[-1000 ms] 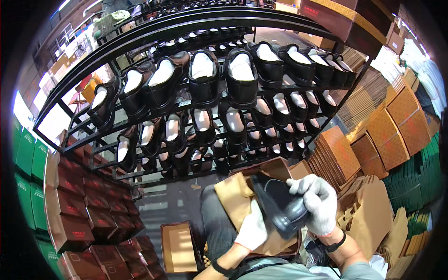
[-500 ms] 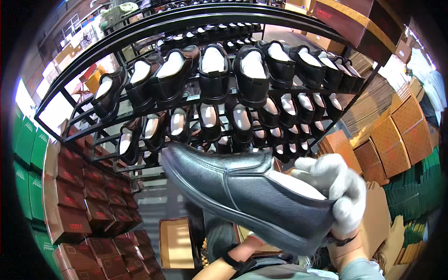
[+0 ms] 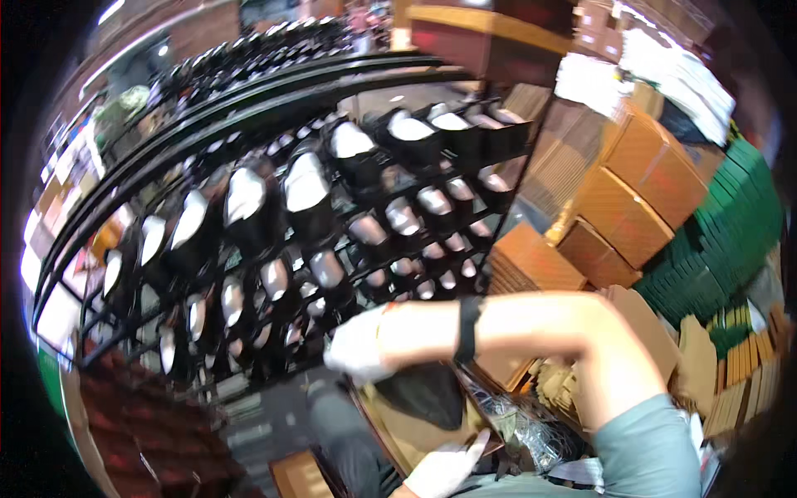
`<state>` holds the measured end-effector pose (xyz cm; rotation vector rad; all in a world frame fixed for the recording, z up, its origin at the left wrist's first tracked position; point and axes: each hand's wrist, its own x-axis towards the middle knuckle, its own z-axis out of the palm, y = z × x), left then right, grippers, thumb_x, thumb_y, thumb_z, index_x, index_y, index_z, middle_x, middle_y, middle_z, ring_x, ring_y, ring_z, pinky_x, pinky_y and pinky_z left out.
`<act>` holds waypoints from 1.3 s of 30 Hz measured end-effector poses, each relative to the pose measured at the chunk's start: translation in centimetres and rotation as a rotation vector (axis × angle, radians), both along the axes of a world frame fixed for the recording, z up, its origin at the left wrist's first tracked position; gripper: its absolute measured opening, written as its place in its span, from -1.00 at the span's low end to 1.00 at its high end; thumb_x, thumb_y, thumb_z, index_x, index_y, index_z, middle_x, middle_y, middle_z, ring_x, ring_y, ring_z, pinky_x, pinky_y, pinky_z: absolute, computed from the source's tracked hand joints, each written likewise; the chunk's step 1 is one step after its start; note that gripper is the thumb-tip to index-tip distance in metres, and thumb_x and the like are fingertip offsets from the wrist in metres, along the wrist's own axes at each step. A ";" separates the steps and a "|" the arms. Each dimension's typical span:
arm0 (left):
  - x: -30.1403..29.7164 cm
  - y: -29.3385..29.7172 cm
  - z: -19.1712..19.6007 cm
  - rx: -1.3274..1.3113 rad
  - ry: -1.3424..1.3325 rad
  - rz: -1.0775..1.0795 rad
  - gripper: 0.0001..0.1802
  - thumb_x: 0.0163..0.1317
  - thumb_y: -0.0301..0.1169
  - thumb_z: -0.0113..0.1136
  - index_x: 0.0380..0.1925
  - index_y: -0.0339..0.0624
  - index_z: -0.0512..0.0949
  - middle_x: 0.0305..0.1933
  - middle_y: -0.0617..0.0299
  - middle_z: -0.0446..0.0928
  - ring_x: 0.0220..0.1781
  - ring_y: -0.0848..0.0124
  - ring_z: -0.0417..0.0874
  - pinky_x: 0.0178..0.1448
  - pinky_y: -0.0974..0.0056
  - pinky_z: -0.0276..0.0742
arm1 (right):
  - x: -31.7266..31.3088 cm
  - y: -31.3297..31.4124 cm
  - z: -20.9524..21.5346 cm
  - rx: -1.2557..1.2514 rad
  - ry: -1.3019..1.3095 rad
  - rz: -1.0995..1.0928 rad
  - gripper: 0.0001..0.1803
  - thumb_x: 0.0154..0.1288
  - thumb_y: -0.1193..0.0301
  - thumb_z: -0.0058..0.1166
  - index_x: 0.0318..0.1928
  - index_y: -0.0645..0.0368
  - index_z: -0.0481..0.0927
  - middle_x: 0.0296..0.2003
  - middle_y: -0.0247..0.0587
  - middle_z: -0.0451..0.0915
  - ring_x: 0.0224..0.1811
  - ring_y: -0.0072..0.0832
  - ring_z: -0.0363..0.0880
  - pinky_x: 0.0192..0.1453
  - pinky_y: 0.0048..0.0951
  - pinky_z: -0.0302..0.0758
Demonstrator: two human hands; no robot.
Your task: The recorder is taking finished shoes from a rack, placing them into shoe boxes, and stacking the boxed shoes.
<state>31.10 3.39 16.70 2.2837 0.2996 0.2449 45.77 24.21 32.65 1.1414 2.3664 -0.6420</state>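
A black shoe (image 3: pixel 427 397) lies low inside an open brown box (image 3: pixel 402 437), toward the far edge, its narrow end pointing at the right wall; the slant and the snug space suggest it is lodged there so that the sides keep it from rolling.

Over the box's far left corner, a worker's gloved right hand (image 3: pixel 361 344) is a white blur at the end of a bent arm reaching across the box; whether its fingers are spread, closed or touching the shoe cannot be told. At the near edge, the gloved left hand (image 3: pixel 444 469) rests with its thumb apart from the palm, perhaps to steady the box, though its grip cannot be made out. The box sits beside a dark trouser leg (image 3: pixel 340 423), probably to keep it within easy reach.

Clear plastic (image 3: pixel 540 440) is bunched past the box's right wall; a second open box (image 3: pixel 299 477) stands off its left. Beyond the far edge, a black metal rack (image 3: pixel 398 80) carries tiers of black shoes (image 3: pixel 307 220), seemingly set in rows so each can be lifted singly. Brown cartons (image 3: pixel 635 199) and green cartons (image 3: pixel 722 224) are stacked off the rack's right end.
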 end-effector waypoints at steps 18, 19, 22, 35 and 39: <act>8.0 12.2 5.2 0.329 0.087 0.481 -0.17 0.39 -0.33 0.50 0.56 -0.45 0.40 0.59 -0.39 0.43 0.65 -0.36 0.40 0.75 -0.24 0.28 | 52.6 -20.1 -26.7 0.560 -0.220 -1.988 0.25 0.18 -0.21 0.51 0.74 0.14 0.30 0.70 0.26 0.26 0.75 0.19 0.22 0.76 0.05 0.36; 8.5 12.8 2.5 0.291 0.044 0.423 -0.11 0.40 -0.29 0.49 0.61 -0.46 0.32 0.65 -0.40 0.35 0.70 -0.35 0.32 0.80 -0.23 0.19 | 54.8 -20.3 -27.4 0.467 -0.184 -2.012 0.28 0.15 -0.25 0.52 0.74 0.11 0.29 0.70 0.26 0.26 0.74 0.20 0.25 0.76 0.04 0.36; 9.2 12.4 -0.3 0.291 0.110 0.291 -0.09 0.42 -0.27 0.47 0.63 -0.46 0.29 0.65 -0.42 0.36 0.70 -0.36 0.34 0.81 -0.18 0.23 | 58.5 -20.9 -29.1 0.318 -0.202 -1.961 0.31 0.06 -0.34 0.56 0.71 0.06 0.37 0.63 0.28 0.38 0.68 0.20 0.37 0.75 0.01 0.39; 10.6 11.1 -1.6 0.393 0.092 0.341 -0.20 0.49 -0.20 0.39 0.59 -0.39 0.38 0.57 -0.39 0.45 0.62 -0.35 0.45 0.75 -0.22 0.33 | 59.0 -20.2 -26.2 0.384 -0.340 -1.988 -0.09 0.23 -0.16 0.43 0.33 0.37 0.76 0.45 0.27 0.65 0.54 0.11 0.59 0.59 -0.06 0.57; 10.3 11.0 -2.0 0.410 0.029 0.391 -0.19 0.44 -0.21 0.42 0.58 -0.39 0.40 0.55 -0.37 0.47 0.59 -0.34 0.47 0.72 -0.21 0.38 | 59.9 -20.7 -25.7 0.276 0.082 -2.199 -0.20 0.13 0.06 0.59 0.22 0.45 0.77 0.15 0.13 0.84 0.13 -0.07 0.87 0.16 -0.14 0.78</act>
